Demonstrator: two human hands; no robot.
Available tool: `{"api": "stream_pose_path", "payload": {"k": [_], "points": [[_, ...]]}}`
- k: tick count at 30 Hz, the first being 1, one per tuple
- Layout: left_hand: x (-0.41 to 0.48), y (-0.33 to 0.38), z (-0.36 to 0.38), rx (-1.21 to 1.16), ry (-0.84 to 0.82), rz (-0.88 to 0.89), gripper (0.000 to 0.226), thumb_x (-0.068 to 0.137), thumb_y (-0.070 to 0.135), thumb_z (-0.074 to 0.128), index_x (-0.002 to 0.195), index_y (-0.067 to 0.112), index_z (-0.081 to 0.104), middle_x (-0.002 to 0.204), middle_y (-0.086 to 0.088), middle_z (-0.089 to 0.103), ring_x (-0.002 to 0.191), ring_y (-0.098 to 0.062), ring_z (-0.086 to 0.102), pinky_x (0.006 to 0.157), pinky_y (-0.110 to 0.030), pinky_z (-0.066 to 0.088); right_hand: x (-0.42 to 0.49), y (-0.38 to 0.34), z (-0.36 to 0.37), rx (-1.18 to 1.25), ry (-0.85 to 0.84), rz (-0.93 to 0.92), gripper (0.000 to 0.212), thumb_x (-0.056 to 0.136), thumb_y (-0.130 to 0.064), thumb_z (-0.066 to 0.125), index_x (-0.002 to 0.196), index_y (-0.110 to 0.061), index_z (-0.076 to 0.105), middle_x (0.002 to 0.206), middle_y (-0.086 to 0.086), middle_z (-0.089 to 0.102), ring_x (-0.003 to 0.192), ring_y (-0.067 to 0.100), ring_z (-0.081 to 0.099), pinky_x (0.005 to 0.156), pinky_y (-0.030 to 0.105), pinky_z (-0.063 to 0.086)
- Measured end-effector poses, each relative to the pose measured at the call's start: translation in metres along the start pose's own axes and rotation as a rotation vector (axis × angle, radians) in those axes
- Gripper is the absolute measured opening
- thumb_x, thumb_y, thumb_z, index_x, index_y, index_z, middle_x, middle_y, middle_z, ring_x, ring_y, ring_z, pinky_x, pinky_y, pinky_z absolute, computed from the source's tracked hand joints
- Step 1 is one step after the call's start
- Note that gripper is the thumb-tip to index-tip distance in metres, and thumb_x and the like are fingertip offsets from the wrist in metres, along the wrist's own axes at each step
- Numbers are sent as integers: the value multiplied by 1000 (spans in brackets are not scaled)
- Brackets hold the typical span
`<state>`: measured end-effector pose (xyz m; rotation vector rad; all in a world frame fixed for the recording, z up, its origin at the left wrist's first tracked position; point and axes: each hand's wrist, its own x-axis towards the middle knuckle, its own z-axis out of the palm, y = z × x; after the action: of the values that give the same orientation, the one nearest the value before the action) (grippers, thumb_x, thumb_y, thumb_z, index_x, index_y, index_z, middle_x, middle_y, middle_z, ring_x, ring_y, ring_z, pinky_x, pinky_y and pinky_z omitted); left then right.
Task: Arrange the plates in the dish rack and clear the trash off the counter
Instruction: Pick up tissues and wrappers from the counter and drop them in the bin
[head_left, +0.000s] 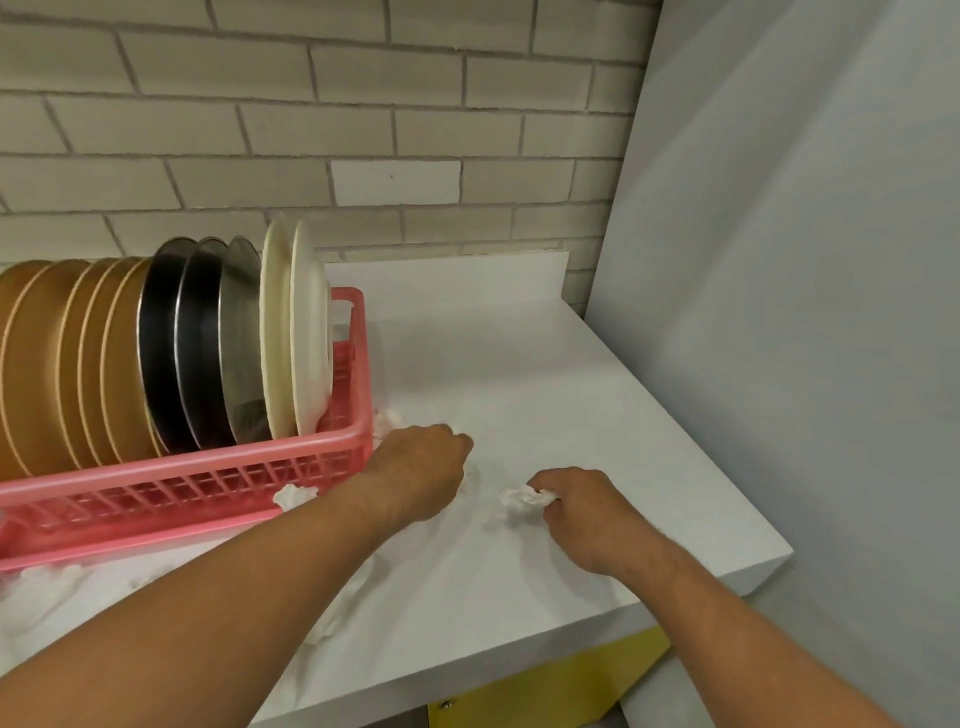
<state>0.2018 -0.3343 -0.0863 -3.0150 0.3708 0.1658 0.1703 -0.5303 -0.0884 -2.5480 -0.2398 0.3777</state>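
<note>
Plate count first. The pink dish rack (218, 493) sits just left of the left hand (421, 473). It holds two white plates (306, 332) nearest that hand, then three metal plates (208, 338), then brown plates (67, 364). I get at least five brown ones, but the frame edge cuts the row off. All of them stand on edge.

Trash on the counter (519, 364): four crumpled bits I can count.
- The right hand (587, 514) is pinching a paper wad (522, 499) in its fingertips, in the gap between the two hands.
- A second wad (387, 421) sits just beyond the left hand, by the rack's corner.
- A third wad (293, 496) is just left of the left wrist, against the rack's front.
- A fourth wad (47, 577) is far off to the left, by the rack's near edge.

There's more white stuff under the left forearm, too smeared to count.

The left hand is knuckles-up with its fingers curled under. Slivers of white peek out past it, but I can't tell whether it's gripping anything. A grey wall panel (779, 260) stands to the right of the right hand.
</note>
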Motion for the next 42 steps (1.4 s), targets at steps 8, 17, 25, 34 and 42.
{"api": "stream_pose_path", "payload": {"k": [8,17,25,34,42], "points": [[7,8,19,234,76,136,23,98,24,41,104,14,61,95,-4,54,75,-26,59,58,-33,38,-7,18,1,112,55,75,16,90,-27,48,74,-28,51,76,-9,56,62,7,52,51,18,35],[-8,3,-4,-370,238,124,26,101,35,33,107,14,47,113,-1,48,85,-28,57,74,-39,48,1,8,6,114,144,102,21,97,-32,48,90,-17,61,88,-2,63,70,11,59,56,19,43],[-75,-1,10,-609,175,127,17,92,13,40,104,25,45,98,5,53,83,-14,51,72,-27,43,-10,-22,38,298,22,64,18,96,-10,48,100,-19,63,101,3,62,65,16,67,60,23,52],[-177,-62,26,-581,297,68,28,87,28,64,114,22,59,126,11,45,111,-8,47,92,-17,35,-62,-91,95,220,173,-40,18,87,-40,64,75,-27,59,88,-11,62,78,4,57,58,17,38],[-308,-102,77,-667,291,95,15,93,28,56,105,23,63,103,5,65,86,-13,58,77,-21,40,-154,-137,198,361,137,73,26,80,-23,71,69,-20,48,63,2,55,39,12,55,35,18,35]]}}
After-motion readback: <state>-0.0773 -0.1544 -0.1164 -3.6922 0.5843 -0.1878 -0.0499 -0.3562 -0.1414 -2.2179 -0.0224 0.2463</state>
